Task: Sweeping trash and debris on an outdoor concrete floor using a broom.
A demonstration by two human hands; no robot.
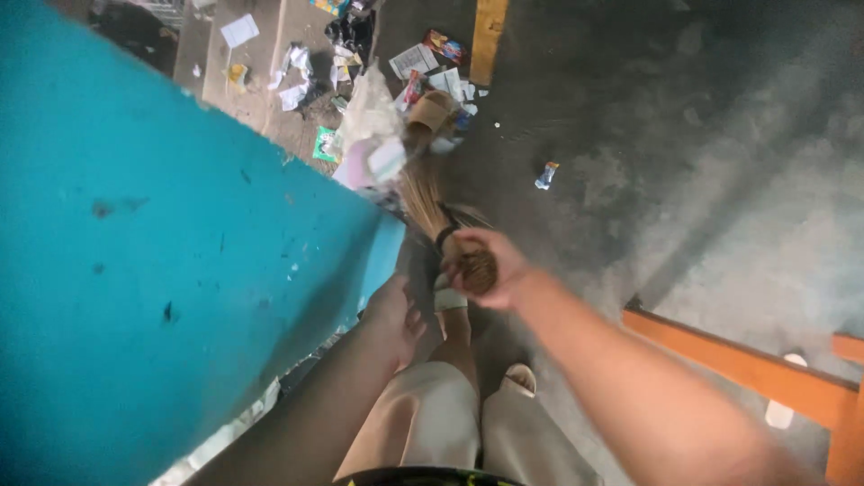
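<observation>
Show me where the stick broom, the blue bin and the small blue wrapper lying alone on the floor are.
stick broom (423,200), head view, on the spread bristles above the right hand's grip.
blue bin (162,270), head view, on its broad side wall.
small blue wrapper (545,175), head view, on its middle.

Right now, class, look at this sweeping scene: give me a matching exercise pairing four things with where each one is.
Things:
1. right hand
2. left hand
3. litter pile
4. orange frame

Places:
A. lower right corner of the view
B. resting at the edge of the blue panel
C. gripping the top of the straw broom
D. on the floor, at the broom's far end

Pairs: 1-C, 2-B, 3-D, 4-A
</observation>
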